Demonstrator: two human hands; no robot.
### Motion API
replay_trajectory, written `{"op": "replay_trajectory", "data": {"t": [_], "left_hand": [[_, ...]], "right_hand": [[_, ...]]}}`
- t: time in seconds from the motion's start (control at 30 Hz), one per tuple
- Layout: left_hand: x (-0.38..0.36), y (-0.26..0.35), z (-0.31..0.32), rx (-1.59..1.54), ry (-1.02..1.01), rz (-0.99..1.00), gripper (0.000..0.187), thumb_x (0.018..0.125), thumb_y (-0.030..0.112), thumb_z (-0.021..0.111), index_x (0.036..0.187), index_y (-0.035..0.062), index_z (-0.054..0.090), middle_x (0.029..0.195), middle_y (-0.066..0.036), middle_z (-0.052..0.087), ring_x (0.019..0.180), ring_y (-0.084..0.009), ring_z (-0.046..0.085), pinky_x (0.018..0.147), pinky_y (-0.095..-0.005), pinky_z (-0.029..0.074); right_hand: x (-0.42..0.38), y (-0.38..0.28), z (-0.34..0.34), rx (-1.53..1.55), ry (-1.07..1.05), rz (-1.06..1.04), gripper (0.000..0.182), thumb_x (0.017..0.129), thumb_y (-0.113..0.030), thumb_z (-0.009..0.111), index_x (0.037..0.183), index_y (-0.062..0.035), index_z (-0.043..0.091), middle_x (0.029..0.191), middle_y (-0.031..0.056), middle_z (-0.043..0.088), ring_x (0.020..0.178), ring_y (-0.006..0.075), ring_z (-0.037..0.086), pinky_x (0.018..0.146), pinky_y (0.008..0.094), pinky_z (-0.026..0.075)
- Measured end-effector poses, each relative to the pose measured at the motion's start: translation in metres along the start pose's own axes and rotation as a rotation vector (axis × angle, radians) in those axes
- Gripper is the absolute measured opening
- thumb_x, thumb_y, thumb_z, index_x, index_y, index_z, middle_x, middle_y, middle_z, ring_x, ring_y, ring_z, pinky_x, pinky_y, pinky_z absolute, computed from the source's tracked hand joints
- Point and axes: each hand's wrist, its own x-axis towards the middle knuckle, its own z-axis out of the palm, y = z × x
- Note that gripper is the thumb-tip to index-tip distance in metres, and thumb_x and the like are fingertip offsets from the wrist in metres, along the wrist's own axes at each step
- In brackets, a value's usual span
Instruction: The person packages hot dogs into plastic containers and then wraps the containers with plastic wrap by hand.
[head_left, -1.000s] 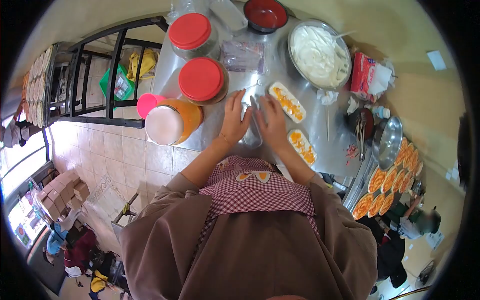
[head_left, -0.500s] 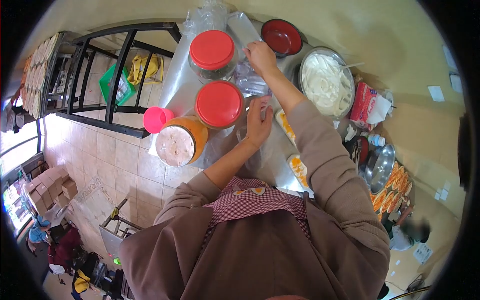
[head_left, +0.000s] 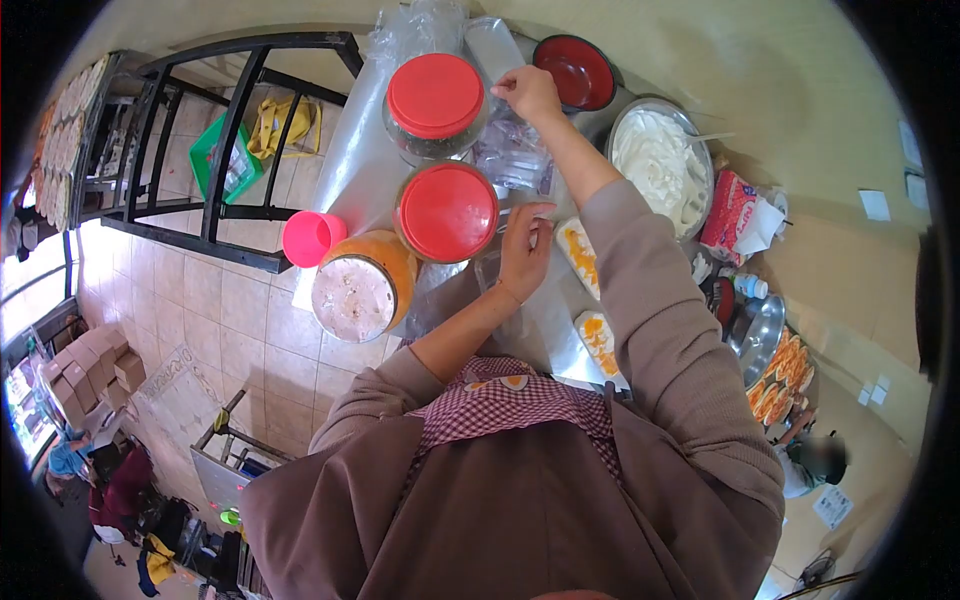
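Observation:
My right hand (head_left: pixel 532 95) is closed in a pinch beside the upper red-lidded jar (head_left: pixel 435 97); what it pinches, if anything, is too small to make out. Under it lies a pile of clear plastic packaging (head_left: pixel 512 155). My left hand (head_left: pixel 524 255) is at the near edge of that pile, beside the lower red-lidded jar (head_left: pixel 447 212), its fingers bent and slightly apart, with no held thing visible. Right of it, two pale oblong pieces with an orange topping lie on the metal table: one piece (head_left: pixel 580 258) farther away, another piece (head_left: pixel 600 345) nearer me.
A bowl of white cream (head_left: pixel 655 165) with a utensil stands right, a red-lined dark bowl (head_left: pixel 575 72) behind. At left are an orange-sided container (head_left: pixel 355 295), a pink cup (head_left: pixel 312 238) and a black metal frame (head_left: pixel 235 150). A person (head_left: pixel 815 462) is at far right.
My right hand has shifted slightly right, staying pinched over the plastic. My left hand has moved a little nearer me. The whole view has shifted slightly.

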Motion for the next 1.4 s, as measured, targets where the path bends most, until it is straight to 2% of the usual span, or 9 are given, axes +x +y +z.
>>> {"op": "replay_trajectory", "data": {"t": [0.1, 0.17, 0.3, 0.37, 0.77, 0.97, 1.07, 1.13, 1.4], "left_hand": [[0.0, -0.008, -0.001, -0.052, 0.0, 0.003, 0.021, 0.092, -0.001, 0.05, 0.112, 0.0036, 0.056, 0.109, -0.012, 0.052, 0.096, -0.0205, 0.06, 0.082, -0.0293, 0.05], [0.001, -0.01, -0.004, -0.038, -0.055, -0.001, 0.024, 0.095, 0.002, 0.051, 0.118, 0.0034, 0.051, 0.111, -0.005, 0.048, 0.099, -0.0139, 0.059, 0.086, -0.0251, 0.047], [0.001, -0.012, -0.002, -0.051, -0.063, 0.006, 0.023, 0.095, 0.003, 0.051, 0.118, 0.0027, 0.05, 0.112, -0.006, 0.048, 0.097, -0.0142, 0.059, 0.085, -0.0248, 0.047], [0.001, -0.008, 0.0, -0.089, -0.03, -0.034, 0.023, 0.092, 0.0, 0.051, 0.114, 0.0045, 0.055, 0.11, -0.01, 0.051, 0.096, -0.0192, 0.06, 0.083, -0.0283, 0.05], [0.002, -0.008, 0.004, -0.159, -0.096, -0.084, 0.023, 0.093, 0.001, 0.052, 0.116, 0.0044, 0.053, 0.114, -0.009, 0.048, 0.105, -0.0189, 0.056, 0.089, -0.0287, 0.049], [0.001, -0.012, 0.005, -0.183, -0.103, -0.05, 0.025, 0.093, 0.0, 0.051, 0.117, 0.0045, 0.053, 0.117, -0.01, 0.046, 0.104, -0.0197, 0.057, 0.089, -0.0279, 0.049], [0.001, -0.012, 0.005, -0.198, -0.097, -0.067, 0.025, 0.092, -0.001, 0.051, 0.116, 0.0046, 0.053, 0.116, -0.01, 0.047, 0.103, -0.0199, 0.058, 0.088, -0.0275, 0.049], [0.001, -0.011, 0.004, -0.194, -0.094, -0.06, 0.025, 0.092, -0.001, 0.051, 0.116, 0.0046, 0.053, 0.116, -0.01, 0.047, 0.103, -0.0199, 0.058, 0.087, -0.0275, 0.049], [0.005, -0.009, 0.006, -0.16, -0.069, -0.087, 0.024, 0.092, 0.001, 0.052, 0.116, 0.0036, 0.052, 0.115, -0.009, 0.048, 0.099, -0.0193, 0.059, 0.084, -0.0276, 0.05]], "right_hand": [[0.004, 0.006, 0.001, 0.039, -0.005, 0.017, 0.021, 0.072, -0.026, 0.076, 0.088, -0.0126, 0.075, 0.085, 0.0121, 0.07, 0.081, 0.0296, 0.067, 0.075, 0.0397, 0.053], [0.006, 0.011, 0.002, 0.049, -0.002, 0.02, 0.021, 0.072, -0.026, 0.077, 0.088, -0.0125, 0.075, 0.085, 0.0118, 0.07, 0.081, 0.0292, 0.068, 0.075, 0.0396, 0.053], [0.008, 0.015, 0.002, 0.055, -0.05, -0.036, 0.021, 0.073, -0.027, 0.076, 0.089, -0.0126, 0.075, 0.087, 0.012, 0.07, 0.083, 0.0296, 0.068, 0.076, 0.0391, 0.053], [0.009, 0.013, 0.002, 0.07, -0.064, -0.036, 0.022, 0.074, -0.028, 0.076, 0.09, -0.0126, 0.075, 0.088, 0.0122, 0.07, 0.083, 0.0297, 0.068, 0.077, 0.0391, 0.053], [0.007, 0.006, 0.002, 0.009, -0.055, 0.03, 0.022, 0.075, -0.025, 0.075, 0.094, -0.0128, 0.074, 0.09, 0.0134, 0.07, 0.086, 0.0313, 0.067, 0.08, 0.0402, 0.052], [0.005, -0.003, 0.002, -0.05, -0.08, 0.047, 0.018, 0.082, -0.02, 0.064, 0.095, -0.0105, 0.073, 0.095, 0.0169, 0.068, 0.09, 0.0333, 0.066, 0.081, 0.0423, 0.052], [0.005, -0.013, 0.007, -0.278, -0.047, 0.061, 0.021, 0.085, -0.02, 0.057, 0.097, -0.0077, 0.069, 0.095, 0.0179, 0.068, 0.092, 0.0355, 0.065, 0.081, 0.0444, 0.052], [0.005, -0.023, 0.003, -0.325, -0.135, 0.039, 0.026, 0.086, -0.01, 0.048, 0.105, 0.0005, 0.064, 0.113, 0.0227, 0.063, 0.104, 0.0384, 0.061, 0.087, 0.0457, 0.051], [-0.001, -0.034, -0.015, -0.247, -0.054, 0.044, 0.031, 0.087, -0.012, 0.046, 0.112, 0.0047, 0.054, 0.111, 0.0265, 0.061, 0.104, 0.0416, 0.06, 0.088, 0.0471, 0.049]]}}
